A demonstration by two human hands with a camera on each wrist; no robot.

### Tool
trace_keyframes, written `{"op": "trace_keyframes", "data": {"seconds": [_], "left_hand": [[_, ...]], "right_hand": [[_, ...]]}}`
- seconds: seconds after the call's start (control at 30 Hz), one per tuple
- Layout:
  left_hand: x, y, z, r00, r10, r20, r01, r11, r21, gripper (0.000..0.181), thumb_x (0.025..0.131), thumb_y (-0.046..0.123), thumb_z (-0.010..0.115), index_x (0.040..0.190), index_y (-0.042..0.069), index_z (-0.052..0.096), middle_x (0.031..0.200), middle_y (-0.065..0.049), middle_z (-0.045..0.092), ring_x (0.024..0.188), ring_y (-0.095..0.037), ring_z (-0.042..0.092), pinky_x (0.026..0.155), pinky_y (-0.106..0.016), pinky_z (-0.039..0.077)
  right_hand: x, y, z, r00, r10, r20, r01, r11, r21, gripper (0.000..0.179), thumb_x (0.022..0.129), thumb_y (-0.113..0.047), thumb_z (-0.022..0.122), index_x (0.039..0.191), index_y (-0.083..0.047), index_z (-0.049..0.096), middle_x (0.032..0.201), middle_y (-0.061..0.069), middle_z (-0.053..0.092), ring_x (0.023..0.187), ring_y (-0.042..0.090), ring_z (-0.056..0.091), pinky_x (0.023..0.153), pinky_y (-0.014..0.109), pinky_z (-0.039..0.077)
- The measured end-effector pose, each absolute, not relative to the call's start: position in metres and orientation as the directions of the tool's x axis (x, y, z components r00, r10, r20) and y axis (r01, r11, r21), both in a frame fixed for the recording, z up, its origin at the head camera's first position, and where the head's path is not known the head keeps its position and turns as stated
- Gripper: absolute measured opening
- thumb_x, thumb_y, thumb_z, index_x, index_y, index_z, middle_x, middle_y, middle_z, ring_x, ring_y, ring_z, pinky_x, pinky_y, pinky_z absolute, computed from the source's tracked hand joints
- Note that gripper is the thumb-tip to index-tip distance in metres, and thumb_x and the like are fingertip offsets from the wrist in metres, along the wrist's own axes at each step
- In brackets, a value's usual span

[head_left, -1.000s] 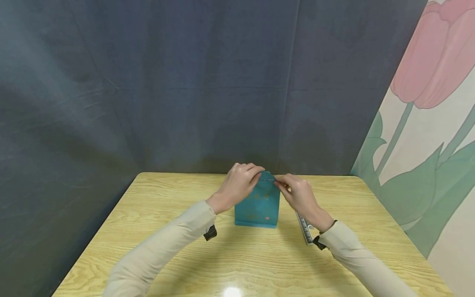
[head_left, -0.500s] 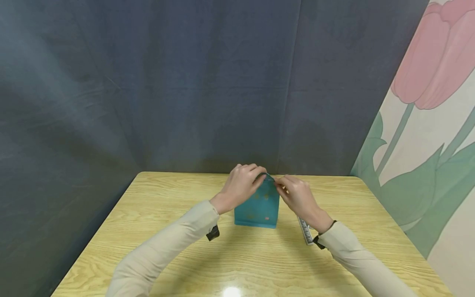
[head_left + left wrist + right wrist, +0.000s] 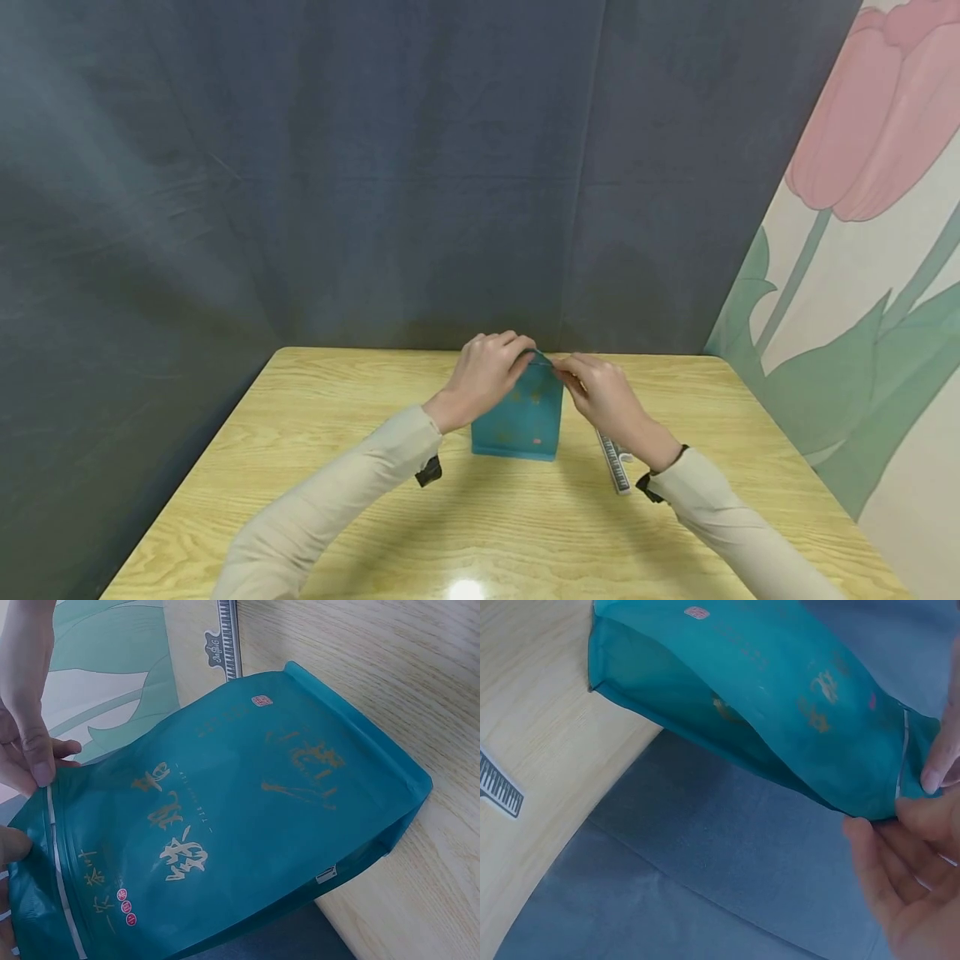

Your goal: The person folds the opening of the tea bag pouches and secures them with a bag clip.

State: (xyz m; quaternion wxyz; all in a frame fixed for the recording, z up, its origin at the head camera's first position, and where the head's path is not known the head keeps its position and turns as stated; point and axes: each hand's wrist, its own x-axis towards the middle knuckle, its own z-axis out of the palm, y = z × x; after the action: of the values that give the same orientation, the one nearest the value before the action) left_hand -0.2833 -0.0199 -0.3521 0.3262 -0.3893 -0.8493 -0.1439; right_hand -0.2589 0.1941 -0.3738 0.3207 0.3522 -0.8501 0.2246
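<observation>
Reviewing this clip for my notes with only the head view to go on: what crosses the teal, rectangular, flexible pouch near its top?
Observer: The left wrist view shows a thin, straight, whitish strip across the pouch.
Operator: And the black-and-white, piano-key-patterned bar near the right hand: any lettering?
Observer: Yes, the left wrist view shows pale lettering on its dark, scalloped side piece.

Teal pouch [image 3: 244,784] | gold-lettered, gusseted | upright | on wooden table [image 3: 570,533]
</observation>
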Motion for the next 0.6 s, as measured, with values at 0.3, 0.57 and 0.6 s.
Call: {"op": "trace_keyframes", "data": {"seconds": [0.3,0.57,0.6], "left_hand": [[-0.283,-0.020,-0.352,-0.485,0.566,0.667,0.765,0.644,0.010,0.012,0.098,0.020,0.066,0.105,0.014,0.072,0.089,0.002,0.070,0.071,-0.010,0.063,0.059,-0.026,0.044],[-0.284,-0.020,-0.353,-0.478,0.576,0.663,0.777,0.629,0.014,0.013,0.098,0.021,0.065,0.106,0.014,0.073,0.091,0.003,0.070,0.073,-0.008,0.064,0.061,-0.025,0.043],[-0.284,-0.020,-0.353,-0.476,0.576,0.664,0.780,0.625,0.017,0.013,0.098,0.021,0.065,0.106,0.014,0.073,0.091,0.003,0.070,0.073,-0.008,0.064,0.061,-0.025,0.043]], "right_hand": [[-0.268,0.200,-0.368,-0.572,-0.456,0.682,-0.761,0.604,-0.236,0.022,0.082,0.016,0.071,0.097,0.001,0.077,0.086,0.011,0.073,0.061,0.011,0.061,0.054,0.027,0.045],[-0.272,0.202,-0.367,-0.609,-0.437,0.662,-0.755,0.575,-0.314,0.016,0.082,0.006,0.076,0.096,0.000,0.077,0.089,0.010,0.074,0.062,0.015,0.064,0.052,0.025,0.048],[-0.272,0.202,-0.367,-0.613,-0.437,0.658,-0.754,0.574,-0.321,0.016,0.082,0.005,0.076,0.097,0.000,0.077,0.089,0.010,0.074,0.064,0.015,0.065,0.053,0.025,0.048]]}}
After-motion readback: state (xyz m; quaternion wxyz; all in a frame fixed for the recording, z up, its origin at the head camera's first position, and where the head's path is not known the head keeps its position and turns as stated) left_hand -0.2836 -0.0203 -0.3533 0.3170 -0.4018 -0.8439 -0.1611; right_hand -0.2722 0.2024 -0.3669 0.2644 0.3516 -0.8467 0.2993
